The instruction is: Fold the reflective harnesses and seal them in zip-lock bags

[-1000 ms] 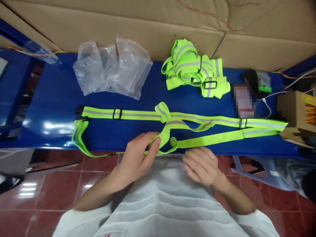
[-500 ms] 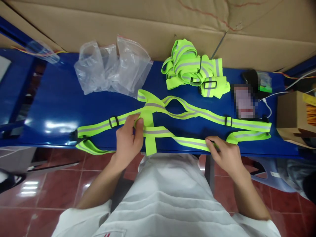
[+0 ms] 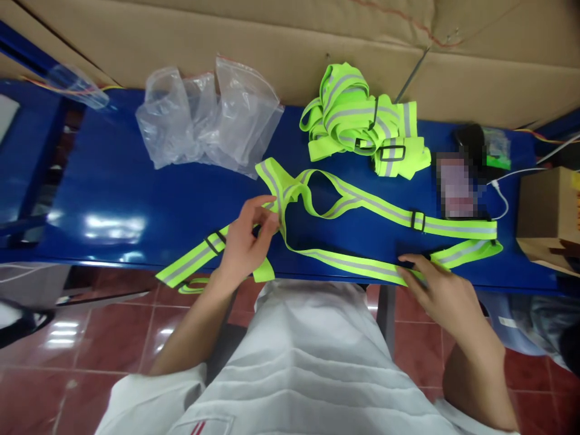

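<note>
A neon yellow-green reflective harness [image 3: 385,212] with a grey stripe and black slide buckles lies spread along the table's front side. My left hand [image 3: 249,238] is closed around its joined straps at the left, where a loop stands up and twists. Part of the strap there is hidden behind the fingers. Near the front edge at the right, my right hand [image 3: 446,293] has thumb and forefinger on the lower strap, which runs between both hands. The harness's left end hangs over the table edge beside my left forearm.
Clear plastic zip bags [image 3: 208,124] lie at the back left. Behind the harness is a pile of rolled reflective straps [image 3: 357,118]. To the right are a blurred phone [image 3: 455,184], a white cable [image 3: 501,199] and a cardboard box [image 3: 546,205]. Cardboard [image 3: 272,42] lines the back of the blue table [image 3: 104,181].
My right hand has slid right along the lower strap. My left hand has moved slightly right, the middle straps have bunched and twisted, and the harness's left end has been drawn rightward.
</note>
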Demonstrator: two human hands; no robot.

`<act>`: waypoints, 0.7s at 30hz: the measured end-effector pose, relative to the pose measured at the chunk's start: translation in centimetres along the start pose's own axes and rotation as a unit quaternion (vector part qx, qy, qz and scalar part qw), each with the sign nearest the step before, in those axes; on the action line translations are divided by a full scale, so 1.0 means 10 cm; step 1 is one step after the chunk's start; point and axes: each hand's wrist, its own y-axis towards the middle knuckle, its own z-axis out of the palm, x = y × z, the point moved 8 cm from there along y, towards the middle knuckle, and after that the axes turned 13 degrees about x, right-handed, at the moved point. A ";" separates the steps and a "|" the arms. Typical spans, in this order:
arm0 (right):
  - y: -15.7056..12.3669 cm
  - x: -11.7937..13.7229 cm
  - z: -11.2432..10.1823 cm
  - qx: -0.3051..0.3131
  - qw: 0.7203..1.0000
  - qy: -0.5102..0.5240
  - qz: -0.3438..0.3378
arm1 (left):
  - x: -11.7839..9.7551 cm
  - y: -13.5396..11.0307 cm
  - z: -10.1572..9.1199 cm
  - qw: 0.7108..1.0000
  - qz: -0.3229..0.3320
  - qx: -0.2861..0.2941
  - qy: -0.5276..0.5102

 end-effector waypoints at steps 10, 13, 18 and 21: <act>0.09 -0.16 -0.57 -0.231 0.972 -0.014 0.029 | 0.07 -0.33 -0.10 0.996 0.012 0.034 0.077; 0.21 -0.43 -0.43 -0.176 0.977 -0.079 0.095 | 0.11 -0.38 -0.20 0.992 0.022 -0.012 0.124; 0.26 -0.74 -0.16 -0.134 0.989 -0.030 0.053 | 0.32 -0.38 -0.50 0.975 -0.016 -0.052 0.217; 0.24 -0.86 -0.11 -0.156 0.987 0.006 0.045 | 0.46 -0.39 -0.70 0.956 -0.058 -0.052 0.284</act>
